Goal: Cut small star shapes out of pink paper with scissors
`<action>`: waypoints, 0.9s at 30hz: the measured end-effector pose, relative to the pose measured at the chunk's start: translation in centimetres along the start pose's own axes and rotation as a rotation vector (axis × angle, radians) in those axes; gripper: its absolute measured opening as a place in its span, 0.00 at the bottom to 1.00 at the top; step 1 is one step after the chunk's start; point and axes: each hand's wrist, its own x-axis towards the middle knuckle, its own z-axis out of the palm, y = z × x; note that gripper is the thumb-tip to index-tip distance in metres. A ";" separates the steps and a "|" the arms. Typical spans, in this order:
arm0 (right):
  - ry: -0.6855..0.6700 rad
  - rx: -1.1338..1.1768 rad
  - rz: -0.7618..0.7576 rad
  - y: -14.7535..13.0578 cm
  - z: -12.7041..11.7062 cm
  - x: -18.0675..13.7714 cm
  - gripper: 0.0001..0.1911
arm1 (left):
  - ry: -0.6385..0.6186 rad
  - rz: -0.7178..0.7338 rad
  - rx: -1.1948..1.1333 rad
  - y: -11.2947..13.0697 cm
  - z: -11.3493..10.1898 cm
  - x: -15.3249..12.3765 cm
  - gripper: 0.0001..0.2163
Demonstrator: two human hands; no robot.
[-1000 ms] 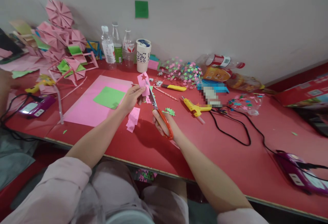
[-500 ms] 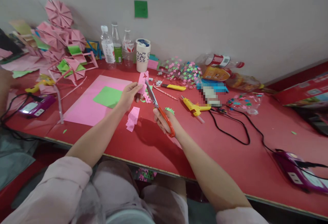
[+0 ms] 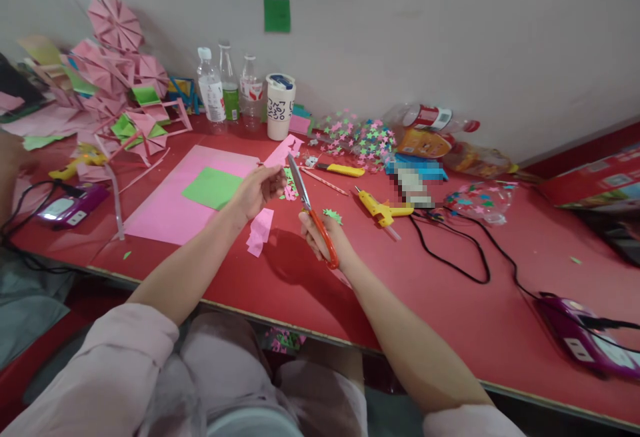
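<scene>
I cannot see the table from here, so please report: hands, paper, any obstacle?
Left hand pinches pink paper strip. Right hand grips orange-handled scissors, blades beside strip. Pink scraps beneath.

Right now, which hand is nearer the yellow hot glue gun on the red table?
Right. The right hand, holding orange-handled scissors, is left of the glue gun; the left hand, pinching a pink paper strip, is farther left.
</scene>
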 end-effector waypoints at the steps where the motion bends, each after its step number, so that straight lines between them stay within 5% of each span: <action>1: -0.005 -0.004 0.006 0.0 0.0 0.0 0.24 | 0.020 0.038 0.012 -0.1 0.0 0.0 0.05; 8: -0.050 -0.014 0.057 -0.1 0.0 0.1 0.22 | 0.163 0.260 0.070 -0.2 -0.4 0.3 0.03; 27: -0.106 -0.143 0.063 -0.3 -0.8 0.1 0.24 | 0.147 0.276 0.124 0.8 -0.5 0.2 0.07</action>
